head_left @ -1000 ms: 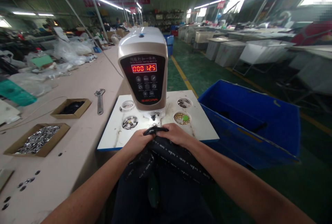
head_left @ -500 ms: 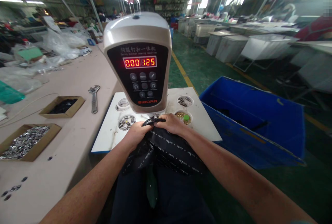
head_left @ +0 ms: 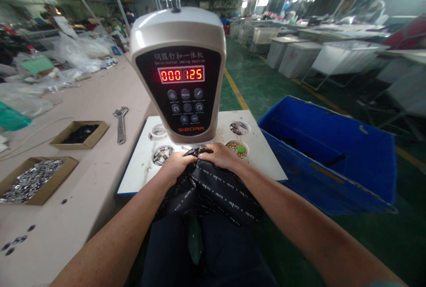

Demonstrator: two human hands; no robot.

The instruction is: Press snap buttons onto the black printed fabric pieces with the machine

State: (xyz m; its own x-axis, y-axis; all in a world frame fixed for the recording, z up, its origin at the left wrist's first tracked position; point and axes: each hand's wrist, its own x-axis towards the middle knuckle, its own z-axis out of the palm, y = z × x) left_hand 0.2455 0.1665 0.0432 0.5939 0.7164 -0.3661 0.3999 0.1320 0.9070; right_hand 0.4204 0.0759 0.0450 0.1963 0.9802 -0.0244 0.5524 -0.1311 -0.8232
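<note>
Both my left hand (head_left: 177,164) and my right hand (head_left: 222,155) are closed on the edge of a black bag (head_left: 221,191) with rows of white lettering. The pinched edge lies at the working point under the head of a button machine (head_left: 178,114), whose red display reads 000125. Below my hands the rest of the bag hangs over my lap. The machine hides the exact spot where the edge meets its die. Around it, the white tabletop (head_left: 135,174) has round wells with small metal parts, one holding gold pieces (head_left: 229,146) and a green bit (head_left: 241,149).
On the left table lie an adjustable wrench (head_left: 121,126), a carton of black pieces (head_left: 57,141), a carton of shiny metal parts (head_left: 71,165) and several loose discs (head_left: 20,239). A blue bin (head_left: 366,145) stands at the right, with dark items inside.
My hands have pushed the bag's edge forward under the machine head and come closer together. The view has shifted nearer to the machine. The display stays at 000125.
</note>
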